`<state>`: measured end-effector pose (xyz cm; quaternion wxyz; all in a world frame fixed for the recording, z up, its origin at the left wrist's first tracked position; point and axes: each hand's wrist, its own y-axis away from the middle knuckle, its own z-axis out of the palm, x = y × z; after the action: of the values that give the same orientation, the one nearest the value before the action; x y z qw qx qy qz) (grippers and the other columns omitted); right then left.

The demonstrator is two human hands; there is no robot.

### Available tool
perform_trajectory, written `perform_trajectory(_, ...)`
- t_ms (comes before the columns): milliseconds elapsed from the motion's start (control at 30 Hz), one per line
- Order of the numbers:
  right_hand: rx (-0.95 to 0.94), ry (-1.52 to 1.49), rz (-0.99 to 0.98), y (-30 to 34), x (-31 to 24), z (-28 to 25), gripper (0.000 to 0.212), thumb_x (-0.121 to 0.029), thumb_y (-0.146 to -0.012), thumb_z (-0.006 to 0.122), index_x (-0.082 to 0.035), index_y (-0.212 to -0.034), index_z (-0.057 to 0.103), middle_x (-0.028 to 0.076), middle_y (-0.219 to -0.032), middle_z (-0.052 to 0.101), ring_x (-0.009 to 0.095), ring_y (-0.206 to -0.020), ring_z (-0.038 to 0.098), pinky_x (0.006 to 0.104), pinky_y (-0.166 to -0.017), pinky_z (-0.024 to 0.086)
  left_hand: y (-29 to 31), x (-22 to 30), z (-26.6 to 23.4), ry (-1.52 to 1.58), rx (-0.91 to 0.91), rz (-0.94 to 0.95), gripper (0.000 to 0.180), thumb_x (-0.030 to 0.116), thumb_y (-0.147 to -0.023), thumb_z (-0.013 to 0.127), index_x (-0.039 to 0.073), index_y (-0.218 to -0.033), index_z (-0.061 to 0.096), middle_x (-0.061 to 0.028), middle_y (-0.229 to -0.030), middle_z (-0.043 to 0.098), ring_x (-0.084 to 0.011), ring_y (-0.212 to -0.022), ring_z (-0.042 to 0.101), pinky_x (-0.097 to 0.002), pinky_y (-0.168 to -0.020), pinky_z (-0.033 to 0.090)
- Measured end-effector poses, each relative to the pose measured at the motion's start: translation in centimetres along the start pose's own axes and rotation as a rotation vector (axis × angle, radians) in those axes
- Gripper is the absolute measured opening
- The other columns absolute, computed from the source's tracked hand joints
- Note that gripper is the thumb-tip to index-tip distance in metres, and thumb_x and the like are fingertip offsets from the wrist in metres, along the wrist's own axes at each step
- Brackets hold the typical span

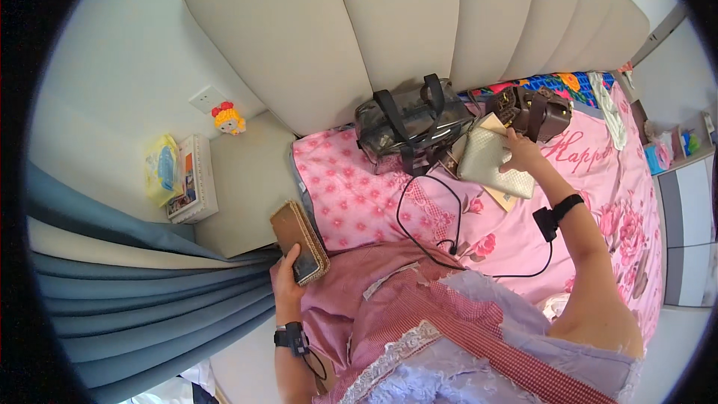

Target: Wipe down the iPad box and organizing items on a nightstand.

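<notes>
My left hand [286, 275] is closed around the lower left side of a brown and dark wallet [294, 230] with a pale, textured edge, held at the left near the bed's side. To the right, my right hand [523, 155] grips the right side of a pale gold textured pouch [482, 158] over the bed. Flat tan pieces [499, 196] show from under the pouch. Just beyond it sits a brown handbag [550, 116]. A dark see-through bag with black handles [396, 123] stands left of the pouch.
A pink flowered bed cover [351, 187] lies before a padded beige headboard [411, 22]. At left, a bedside cabinet [247, 194] carries a white box [196, 179] and a small doll [228, 118]. Blue curtains [149, 299] hang nearby. A black cable [400, 217] loops across the bed.
</notes>
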<state>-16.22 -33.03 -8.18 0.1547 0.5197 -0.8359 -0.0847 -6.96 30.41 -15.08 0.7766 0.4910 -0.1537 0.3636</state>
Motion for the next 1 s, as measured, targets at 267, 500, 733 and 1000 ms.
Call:
perform_trajectory(267, -0.134, 0.015, 0.059, 0.5, -1.3, -3.4, 0.099, -0.044, -0.052, 0.094, -0.008, -0.132, 0.049, 0.020, -0.116, 0.068, 0.043, -0.111, 0.064, 0.0485, -0.092, 0.053, 2.0, -0.3, 2.5, -0.126, 0.055, 0.078, 0.034, 0.008, -0.090, 0.073, -0.002, -0.121, 0.063, -0.0090, -0.112, 0.070, -0.0223, -0.095, 0.069, -0.0372, -0.085, 0.058)
perform_trajectory(500, -0.533, -0.090, -0.324, 1.0, -0.2, -6.9, 0.062, -0.047, -0.063, 0.088, 0.001, -0.099, 0.073, 0.016, -0.091, 0.075, 0.030, -0.085, 0.072, 0.0405, -0.079, 0.057, 1.0, -0.7, 1.0, -0.089, -0.002, 0.066, 0.038, 0.011, -0.091, 0.073, -0.002, -0.124, 0.061, -0.0092, -0.112, 0.069, -0.0213, -0.095, 0.069, -0.0358, -0.086, 0.057)
perform_trajectory(733, -0.676, -0.291, -0.695, 3.2, -5.0, -14.2, 0.049, -0.042, -0.077, 0.083, 0.001, -0.101, 0.074, 0.011, -0.087, 0.075, 0.017, -0.077, 0.069, 0.0335, -0.071, 0.054, 3.0, 0.9, 3.4, -0.169, 0.082, 0.072, 0.047, 0.013, -0.091, 0.073, 0.000, -0.132, 0.055, -0.0090, -0.116, 0.067, -0.0235, -0.103, 0.067, -0.0386, -0.090, 0.057)
perform_trajectory(1000, -0.780, -0.461, -1.201, 3.3, -23.6, -22.2, 0.039, -0.028, -0.083, 0.082, 0.005, -0.101, 0.072, 0.007, -0.084, 0.075, 0.007, -0.074, 0.063, 0.0277, -0.066, 0.052, 2.9, 2.4, 3.7, -0.065, -0.067, 0.417, 0.069, 0.005, -0.086, 0.076, 0.007, -0.145, 0.039, -0.0064, -0.127, 0.060, -0.0193, -0.117, 0.060, -0.0337, -0.100, 0.049)
